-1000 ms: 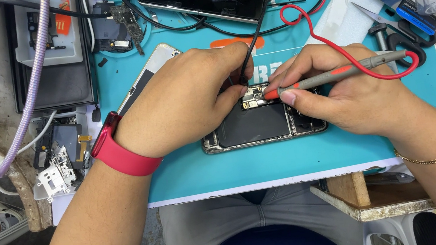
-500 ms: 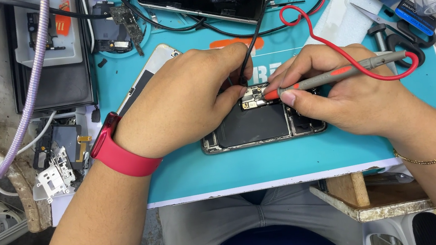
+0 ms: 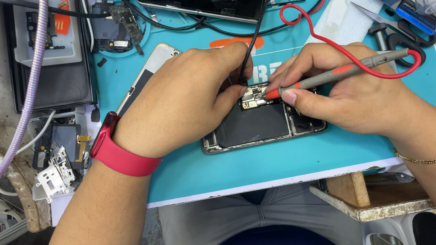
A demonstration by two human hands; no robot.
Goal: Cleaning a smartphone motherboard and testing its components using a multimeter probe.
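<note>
The opened, dark-bodied phone with its back off (image 3: 263,125) lay flat on the turquoise work mat (image 3: 290,160), near its front edge. The left hand (image 3: 181,102) pinched a thin black-leaded probe (image 3: 246,60) upright over the circuit board (image 3: 255,98). The right hand (image 3: 337,92) pinched the grey, red-tipped probe (image 3: 335,74) pen-fashion, slanted low for a steady tip. Farther off trailed its red lead (image 3: 318,28).

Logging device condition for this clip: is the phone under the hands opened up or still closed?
Opened up. The phone lies flat on the teal mat with its dark battery and small board parts exposed inside the metal frame.
</note>
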